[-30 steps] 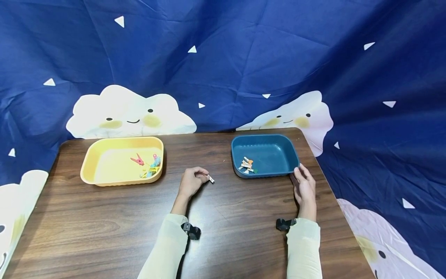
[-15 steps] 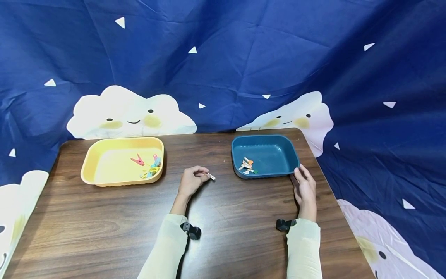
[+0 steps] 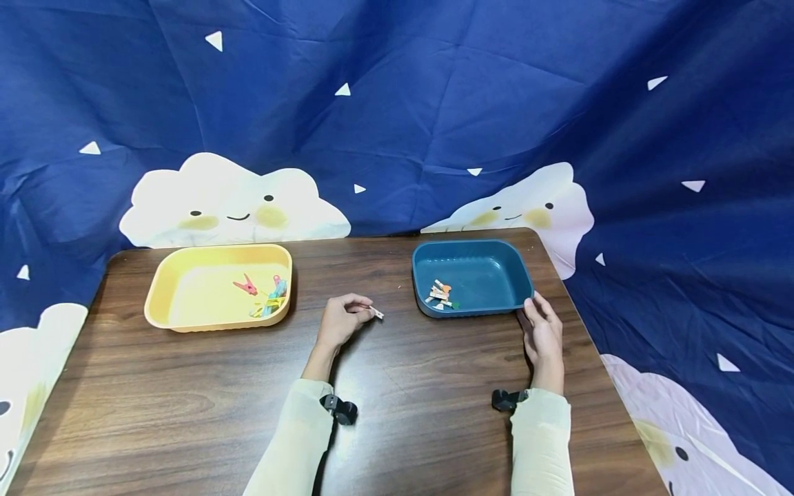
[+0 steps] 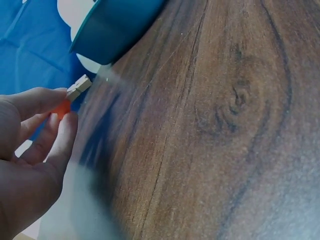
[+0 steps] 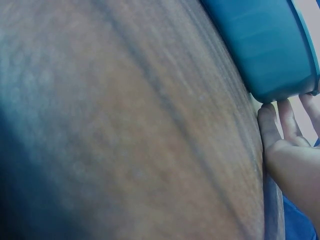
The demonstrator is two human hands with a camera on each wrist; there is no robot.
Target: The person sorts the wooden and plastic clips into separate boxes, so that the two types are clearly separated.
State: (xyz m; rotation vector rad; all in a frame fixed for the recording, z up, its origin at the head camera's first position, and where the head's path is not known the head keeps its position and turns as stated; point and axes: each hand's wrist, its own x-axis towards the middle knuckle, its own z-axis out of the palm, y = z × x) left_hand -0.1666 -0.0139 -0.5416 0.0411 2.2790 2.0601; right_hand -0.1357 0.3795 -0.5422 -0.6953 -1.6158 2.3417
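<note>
In the head view, my left hand (image 3: 341,322) is over the middle of the table. Its thumb and fingertips pinch a small wooden clothespin (image 3: 377,313). The left wrist view shows the clothespin (image 4: 79,87) with its pale wooden end pointing away from the hand and an orange part between the fingers. My right hand (image 3: 542,334) is at the near right corner of a blue bin (image 3: 471,313), fingertips touching it. The right wrist view has fairly straight fingers (image 5: 287,117) against the bin's outer corner. Several small wooden clothespins (image 3: 439,295) with orange and green bits lie inside that bin.
A yellow bin (image 3: 214,324) stands at the back left, holding a pink plastic clothespin (image 3: 246,284) and several blue and yellow ones (image 3: 273,300). A dark wooden table (image 3: 186,393) carries both bins. Behind hangs a blue cloth (image 3: 397,124) with clouds.
The clothespin in my left hand has shifted slightly to the right and up, and turned a little. My right hand and both bins look the same.
</note>
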